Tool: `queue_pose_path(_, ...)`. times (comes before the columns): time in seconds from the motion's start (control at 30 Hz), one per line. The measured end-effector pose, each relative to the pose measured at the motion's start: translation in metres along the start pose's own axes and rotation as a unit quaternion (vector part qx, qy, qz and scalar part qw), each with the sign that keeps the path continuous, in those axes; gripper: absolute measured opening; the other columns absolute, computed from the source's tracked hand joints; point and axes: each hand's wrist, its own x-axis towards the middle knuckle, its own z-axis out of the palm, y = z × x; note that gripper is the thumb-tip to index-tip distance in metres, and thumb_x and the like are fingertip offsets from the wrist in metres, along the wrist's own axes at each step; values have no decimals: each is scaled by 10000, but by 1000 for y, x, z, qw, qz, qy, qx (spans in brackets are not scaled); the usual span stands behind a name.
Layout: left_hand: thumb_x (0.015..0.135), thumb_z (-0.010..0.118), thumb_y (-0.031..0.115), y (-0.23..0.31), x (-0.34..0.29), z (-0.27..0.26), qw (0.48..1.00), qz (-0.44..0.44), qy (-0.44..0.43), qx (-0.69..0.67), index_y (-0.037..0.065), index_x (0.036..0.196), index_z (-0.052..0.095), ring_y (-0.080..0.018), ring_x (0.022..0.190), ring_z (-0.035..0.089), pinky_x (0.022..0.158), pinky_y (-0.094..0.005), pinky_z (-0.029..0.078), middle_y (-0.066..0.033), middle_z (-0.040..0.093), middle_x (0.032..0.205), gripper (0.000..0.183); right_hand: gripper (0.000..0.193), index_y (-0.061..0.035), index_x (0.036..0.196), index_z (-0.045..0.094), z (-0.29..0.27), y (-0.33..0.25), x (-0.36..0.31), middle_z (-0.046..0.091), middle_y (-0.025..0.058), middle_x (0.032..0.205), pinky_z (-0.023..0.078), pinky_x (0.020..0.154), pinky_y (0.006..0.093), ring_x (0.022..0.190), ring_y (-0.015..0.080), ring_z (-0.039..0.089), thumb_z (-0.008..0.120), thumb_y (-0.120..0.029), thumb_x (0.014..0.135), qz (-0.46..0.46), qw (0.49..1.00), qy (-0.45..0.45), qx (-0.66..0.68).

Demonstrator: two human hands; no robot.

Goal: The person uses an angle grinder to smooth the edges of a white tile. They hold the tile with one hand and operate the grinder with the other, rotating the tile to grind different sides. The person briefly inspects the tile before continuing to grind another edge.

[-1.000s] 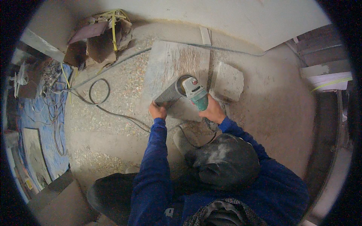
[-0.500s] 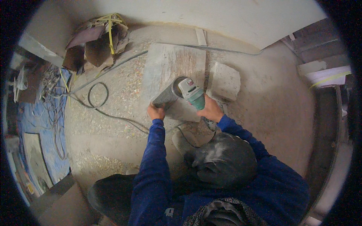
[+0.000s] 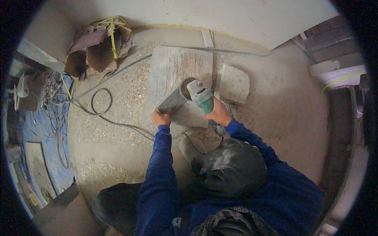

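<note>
My right hand (image 3: 219,114) is closed around the green body of an angle grinder (image 3: 204,103). Its pale grey head rests against or just beside the open upper end of a dark grey, ribbed tube-like piece (image 3: 172,101); the disc itself is hidden. At the lower end of that piece, my left hand (image 3: 161,118) grips it, with the fingers partly out of sight. Both are held over a flat board (image 3: 161,69) whose surface carries many brownish scored lines.
A rough pale block (image 3: 235,84) lies right of the board. Cable (image 3: 103,114) loops across the debris-strewn floor on the left. Beyond are torn cardboard boxes (image 3: 98,55) with yellow strapping and a blue sheet (image 3: 51,149) with tangled cords. My knee (image 3: 236,167) is close below the grinder.
The whole view has shifted very slightly. Both hands keep their grips, and the grinder and ribbed piece stay almost in the same place relative to each other.
</note>
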Motion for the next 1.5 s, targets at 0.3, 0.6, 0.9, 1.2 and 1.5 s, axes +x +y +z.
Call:
queue_pose_path(0.3,587,793,84,-1,-4,0,1000,5,16,24,12,930,651,-350,866,646,757,-388,490,-174,678,894,379,697,-13,1147,493,-4,2,3,624,203,997,480,811,412,937,390,597,736,-205,523,7,1000,0,-5)
queue_pose_path(0.6,598,787,89,-12,0,3,1000,12,9,2,1,940,637,-364,877,643,766,-401,490,-189,673,917,383,718,-20,1171,476,-8,-2,3,615,208,1043,473,831,411,967,374,599,737,-213,531,18,1000,-22,8)
queue_pose_path(0.9,619,765,97,-3,-4,1,1000,9,13,-20,-14,935,642,-333,863,656,765,-383,492,-182,681,893,357,669,-12,1142,494,-2,8,5,628,206,1008,485,800,410,935,370,612,735,-199,546,-4,1000,-4,19)
queue_pose_path(1.2,604,770,89,-8,-2,2,1000,1,15,17,-3,947,644,-329,862,653,764,-380,491,-184,677,901,376,661,20,1111,495,1,6,2,623,231,987,485,794,423,925,388,610,739,-201,537,-1,1000,-10,-2)
queue_pose_path(1.5,605,761,95,4,-5,-3,999,33,22,-5,3,951,649,-350,893,647,770,-390,488,-191,676,924,375,689,19,1119,488,3,-1,-1,616,233,986,482,799,425,935,399,601,744,-212,522,-4,1000,-11,17)
